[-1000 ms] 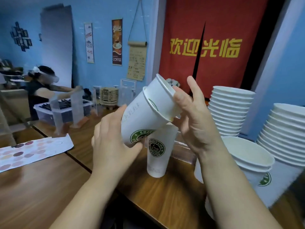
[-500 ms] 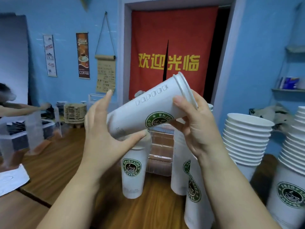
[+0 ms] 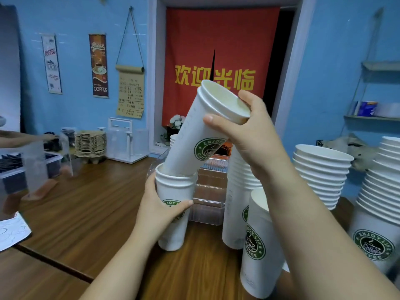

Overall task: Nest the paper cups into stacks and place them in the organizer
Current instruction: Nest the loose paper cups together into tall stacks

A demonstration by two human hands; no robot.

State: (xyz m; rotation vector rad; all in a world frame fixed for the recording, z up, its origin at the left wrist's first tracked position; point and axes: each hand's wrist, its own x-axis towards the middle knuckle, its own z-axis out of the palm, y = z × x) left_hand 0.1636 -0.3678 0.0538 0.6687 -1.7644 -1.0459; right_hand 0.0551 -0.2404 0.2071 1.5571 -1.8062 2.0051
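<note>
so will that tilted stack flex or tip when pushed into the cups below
Probably stiff: the tilted stack shows nested rims. Likely light: the right hand alone holds its top. The lower cups probably won't tip while the left hand grips them.

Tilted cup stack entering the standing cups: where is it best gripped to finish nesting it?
Grip the tilted stack just below its rolled rims, from the right, as the right hand does: that wide end is free, while the narrow base already sits in the standing cups, steadied by the left hand.
</note>
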